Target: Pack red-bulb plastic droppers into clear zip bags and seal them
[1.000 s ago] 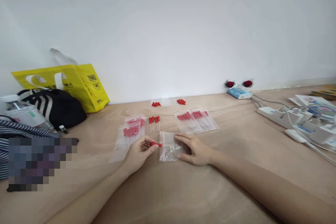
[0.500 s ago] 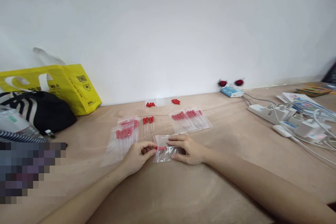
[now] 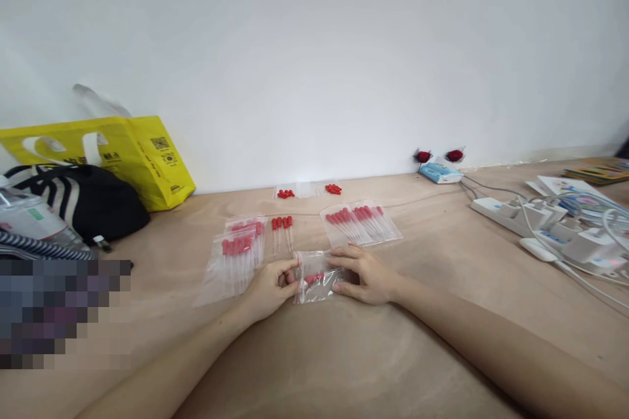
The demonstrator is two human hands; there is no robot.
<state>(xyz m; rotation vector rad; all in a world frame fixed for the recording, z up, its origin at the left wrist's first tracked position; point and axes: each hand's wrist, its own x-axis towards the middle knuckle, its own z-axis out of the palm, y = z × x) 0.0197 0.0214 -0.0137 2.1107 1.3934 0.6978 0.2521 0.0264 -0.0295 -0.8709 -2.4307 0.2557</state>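
Left fingers: thumb and forefinger were closed together at the left edge of the small clear bag; whether they nipped the bag's lip or the piece inside could not be told
Right fingers: stretched out and slightly spread, lying flat on the bag's right half, gripping nothing
Left hand: rested on the table, just left of the bag
Right hand: palm down, touching the bag from the right
Small clear bag: lay flat on the table between the two hands, crumpled, with a red-capped piece showing through near its left end
Loose droppers: a short row with red caps, just beyond the left fingers
Filled bags: left of the hands, overlapping, packed with red-capped droppers
Another filled bag: beyond the right hand, apart from it
Red caps: two little heaps near the wall
Yellow bag: leaned at the wall, far left
Power strip: far right, with cables
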